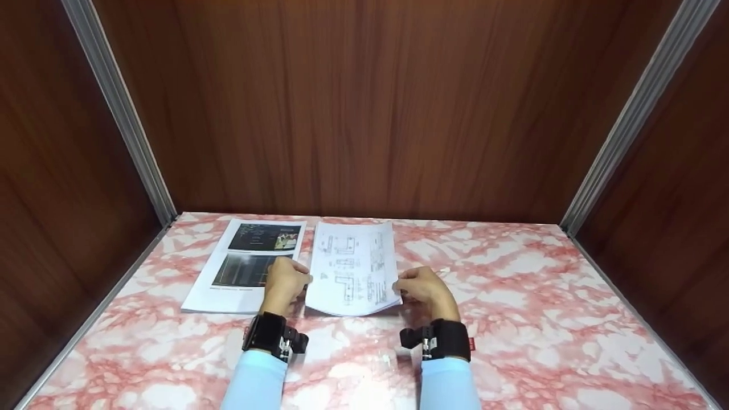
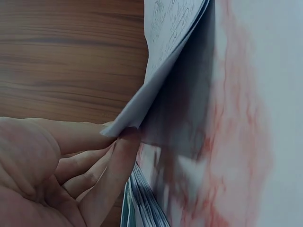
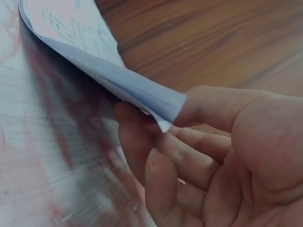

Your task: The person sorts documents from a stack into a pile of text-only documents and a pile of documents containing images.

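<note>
A few sheets of paper point(image 1: 353, 267) printed with line drawings span the gap between both hands, sagging in the middle. My left hand point(image 1: 285, 280) pinches their left edge between thumb and finger; the left wrist view shows the near corner point(image 2: 137, 106) raised off the table. On the opposite edge my right hand point(image 1: 424, 285) pinches the sheets, and their layers point(image 3: 118, 82) fan slightly apart in the right wrist view. Left of them lies a thicker paper stack point(image 1: 199, 293) with dark printed pictures on top, partly hidden behind the left hand.
The table point(image 1: 512, 330) has a red and white marbled top. Brown wood-grain panels point(image 1: 364, 114) enclose it at the back and both sides, with grey metal posts point(image 1: 122, 108) at the corners. Each wrist wears a black strap with a small camera point(image 1: 447, 340).
</note>
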`<move>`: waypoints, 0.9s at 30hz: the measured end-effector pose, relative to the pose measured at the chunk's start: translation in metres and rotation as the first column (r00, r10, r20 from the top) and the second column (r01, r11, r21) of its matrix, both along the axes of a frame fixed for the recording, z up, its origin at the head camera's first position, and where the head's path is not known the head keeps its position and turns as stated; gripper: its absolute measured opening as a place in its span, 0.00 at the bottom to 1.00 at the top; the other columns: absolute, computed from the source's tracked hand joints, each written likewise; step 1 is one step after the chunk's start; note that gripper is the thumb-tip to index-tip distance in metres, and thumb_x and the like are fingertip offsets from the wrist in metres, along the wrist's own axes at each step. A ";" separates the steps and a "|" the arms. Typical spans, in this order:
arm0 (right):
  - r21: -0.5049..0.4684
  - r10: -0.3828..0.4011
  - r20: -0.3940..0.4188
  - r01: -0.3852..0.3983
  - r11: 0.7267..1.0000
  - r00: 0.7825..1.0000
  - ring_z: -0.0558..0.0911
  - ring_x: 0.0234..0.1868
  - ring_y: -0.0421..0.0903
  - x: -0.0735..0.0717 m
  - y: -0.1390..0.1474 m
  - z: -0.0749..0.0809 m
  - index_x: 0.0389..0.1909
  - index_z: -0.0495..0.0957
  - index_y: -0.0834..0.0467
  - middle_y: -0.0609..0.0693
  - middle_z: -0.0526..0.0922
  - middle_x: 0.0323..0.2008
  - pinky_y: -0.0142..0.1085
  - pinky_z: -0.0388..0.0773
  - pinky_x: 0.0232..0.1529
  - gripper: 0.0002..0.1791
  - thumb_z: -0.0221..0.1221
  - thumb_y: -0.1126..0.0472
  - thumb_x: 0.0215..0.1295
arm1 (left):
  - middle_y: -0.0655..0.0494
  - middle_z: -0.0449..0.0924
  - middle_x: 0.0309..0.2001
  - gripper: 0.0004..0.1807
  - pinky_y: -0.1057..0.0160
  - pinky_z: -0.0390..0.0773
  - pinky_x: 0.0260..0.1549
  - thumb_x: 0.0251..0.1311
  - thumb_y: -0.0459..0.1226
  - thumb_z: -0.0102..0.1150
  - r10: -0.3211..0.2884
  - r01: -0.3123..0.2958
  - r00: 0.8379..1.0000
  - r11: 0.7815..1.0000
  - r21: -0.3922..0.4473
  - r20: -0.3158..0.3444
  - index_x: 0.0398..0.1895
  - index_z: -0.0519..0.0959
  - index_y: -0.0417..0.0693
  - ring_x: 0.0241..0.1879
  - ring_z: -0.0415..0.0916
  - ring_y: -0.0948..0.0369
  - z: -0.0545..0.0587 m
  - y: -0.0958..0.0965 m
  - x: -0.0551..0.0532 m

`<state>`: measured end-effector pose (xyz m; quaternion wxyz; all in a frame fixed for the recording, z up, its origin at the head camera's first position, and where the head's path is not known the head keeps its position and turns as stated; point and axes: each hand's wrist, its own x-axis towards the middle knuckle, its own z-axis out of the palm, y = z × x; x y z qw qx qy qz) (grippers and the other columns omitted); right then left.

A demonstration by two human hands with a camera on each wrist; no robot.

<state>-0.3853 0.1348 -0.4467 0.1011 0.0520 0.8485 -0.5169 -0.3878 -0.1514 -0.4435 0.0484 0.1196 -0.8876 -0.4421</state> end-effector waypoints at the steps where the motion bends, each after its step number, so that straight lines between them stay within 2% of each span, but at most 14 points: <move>1: -0.002 0.002 0.004 -0.002 1.000 1.000 0.76 0.27 0.46 0.000 0.001 -0.001 0.35 0.80 0.58 0.52 0.80 0.31 0.35 0.75 0.28 0.12 0.63 0.60 0.47 | 0.50 0.83 0.27 0.07 0.65 0.75 0.19 0.46 0.35 0.66 -0.001 0.000 1.000 1.000 -0.022 -0.013 0.31 0.84 0.44 0.19 0.78 0.60 0.000 0.000 -0.001; 5: 0.021 0.012 -0.001 -0.012 1.000 1.000 0.78 0.30 0.46 -0.001 0.002 -0.005 0.38 0.80 0.57 0.51 0.81 0.34 0.34 0.75 0.31 0.14 0.63 0.59 0.48 | 0.50 0.83 0.27 0.05 0.64 0.76 0.20 0.45 0.34 0.66 0.010 -0.010 1.000 0.999 -0.035 0.004 0.29 0.84 0.45 0.19 0.78 0.59 -0.002 0.000 -0.002; 10: 0.036 -0.011 -0.010 0.011 0.999 1.000 0.79 0.31 0.46 0.000 0.007 -0.010 0.34 0.81 0.59 0.52 0.81 0.34 0.32 0.73 0.29 0.11 0.63 0.60 0.48 | 0.49 0.82 0.27 0.04 0.64 0.76 0.16 0.44 0.32 0.65 -0.005 0.006 0.999 1.000 -0.024 0.043 0.27 0.83 0.44 0.18 0.78 0.58 -0.002 0.003 -0.004; 12: 0.049 -0.026 -0.003 0.026 0.998 1.000 0.78 0.32 0.46 0.000 0.009 -0.011 0.34 0.81 0.58 0.51 0.81 0.35 0.32 0.73 0.30 0.11 0.64 0.59 0.48 | 0.48 0.82 0.28 0.04 0.65 0.76 0.17 0.44 0.32 0.65 -0.013 0.014 0.999 0.999 -0.041 0.039 0.27 0.84 0.44 0.19 0.78 0.58 -0.003 0.004 -0.004; 18: 0.084 -0.029 0.013 0.028 0.996 0.999 0.77 0.36 0.46 -0.001 0.009 -0.014 0.40 0.80 0.57 0.51 0.81 0.39 0.33 0.73 0.33 0.16 0.64 0.56 0.49 | 0.50 0.83 0.31 0.05 0.62 0.77 0.26 0.41 0.32 0.65 -0.017 0.019 1.000 0.991 -0.135 0.015 0.26 0.85 0.46 0.27 0.78 0.56 -0.006 0.003 -0.002; 22: 0.093 -0.034 0.020 0.032 0.995 0.999 0.77 0.37 0.47 -0.001 0.009 -0.014 0.42 0.80 0.57 0.52 0.81 0.39 0.33 0.73 0.33 0.17 0.63 0.56 0.50 | 0.49 0.84 0.31 0.05 0.61 0.77 0.31 0.39 0.32 0.65 -0.029 0.031 0.999 0.986 -0.162 0.018 0.23 0.84 0.46 0.31 0.78 0.55 -0.006 0.003 -0.002; 27: 0.077 -0.033 0.033 0.031 0.997 0.999 0.77 0.36 0.46 -0.001 0.010 -0.013 0.43 0.80 0.57 0.52 0.81 0.38 0.33 0.73 0.32 0.18 0.63 0.56 0.50 | 0.48 0.83 0.30 0.04 0.64 0.77 0.25 0.37 0.31 0.66 -0.032 0.035 0.999 0.987 -0.156 0.024 0.22 0.83 0.45 0.26 0.77 0.57 -0.004 0.003 -0.001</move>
